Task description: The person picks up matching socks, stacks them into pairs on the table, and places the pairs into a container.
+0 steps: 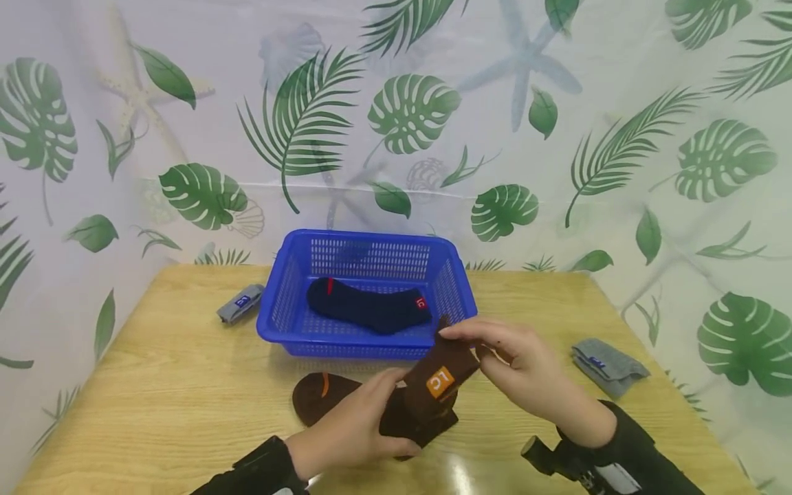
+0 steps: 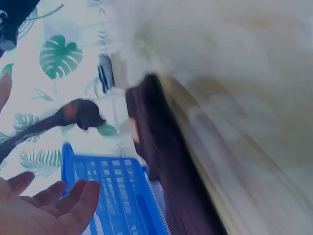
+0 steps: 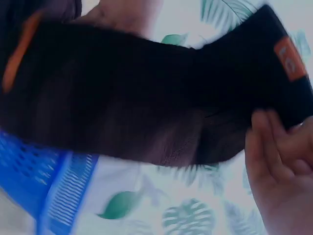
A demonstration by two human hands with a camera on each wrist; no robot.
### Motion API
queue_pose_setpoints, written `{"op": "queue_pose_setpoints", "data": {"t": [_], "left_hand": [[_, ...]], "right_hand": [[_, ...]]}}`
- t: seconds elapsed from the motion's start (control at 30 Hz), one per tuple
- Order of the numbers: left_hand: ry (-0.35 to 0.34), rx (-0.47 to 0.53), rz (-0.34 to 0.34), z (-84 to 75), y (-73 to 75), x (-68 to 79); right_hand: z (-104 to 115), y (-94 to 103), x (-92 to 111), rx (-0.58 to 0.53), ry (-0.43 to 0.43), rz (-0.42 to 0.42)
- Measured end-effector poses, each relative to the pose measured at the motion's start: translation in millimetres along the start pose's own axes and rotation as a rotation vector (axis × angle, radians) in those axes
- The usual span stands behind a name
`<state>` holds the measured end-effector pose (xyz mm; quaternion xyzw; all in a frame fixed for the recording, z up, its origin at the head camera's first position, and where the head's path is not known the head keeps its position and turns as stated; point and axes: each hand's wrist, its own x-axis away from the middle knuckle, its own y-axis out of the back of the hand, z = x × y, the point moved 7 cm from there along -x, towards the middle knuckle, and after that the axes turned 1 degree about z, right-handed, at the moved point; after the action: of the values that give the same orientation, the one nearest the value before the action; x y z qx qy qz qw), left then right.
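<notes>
Wooden table (image 1: 173, 399); brown sock (image 1: 427, 395) pinched by cuff in right grip (image 1: 522, 368).

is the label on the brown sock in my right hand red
No, the label on the brown sock held by the right hand is plainly orange.

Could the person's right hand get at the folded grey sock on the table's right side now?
Probably yes: nothing seems to stand between the right hand and the folded grey sock, but that hand would likely need to release the brown sock first.
</notes>
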<state>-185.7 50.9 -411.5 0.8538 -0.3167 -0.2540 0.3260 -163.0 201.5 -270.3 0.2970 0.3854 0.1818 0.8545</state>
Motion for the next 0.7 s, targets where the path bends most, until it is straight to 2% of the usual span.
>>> {"op": "queue_pose_setpoints", "data": {"t": [0.1,0.2,0.27,0.4,0.5,0.57,0.63,0.7], "left_hand": [[-0.030,0.151,-0.007,-7.6,-3.4,-7.6],[-0.013,0.232,-0.014,-8.9,-6.0,-10.5],[0.018,0.233,-0.045,-4.3,-4.1,-9.1],[0.062,0.155,-0.142,13.7,8.4,-2.3],[0.103,0.177,-0.181,32.2,23.3,5.1],[0.137,0.249,-0.198,44.6,35.1,11.5],[0.190,0.348,-0.213,56.4,46.6,18.7],[0.268,0.469,-0.229,67.9,56.5,26.6]], "right_hand": [[15,-3.0,-5,0.170,0.095,-0.103],[21,-5.9,-7,0.231,0.131,-0.160],[21,-5.9,-9,0.246,0.144,-0.191],[13,0.5,-8,0.318,0.112,-0.249],[0,7.8,-3,0.349,0.011,-0.273],[-13,11.7,1,0.321,-0.092,-0.273],[-29,13.3,8,0.234,-0.238,-0.247],[-48,10.5,16,0.086,-0.405,-0.194]]}}
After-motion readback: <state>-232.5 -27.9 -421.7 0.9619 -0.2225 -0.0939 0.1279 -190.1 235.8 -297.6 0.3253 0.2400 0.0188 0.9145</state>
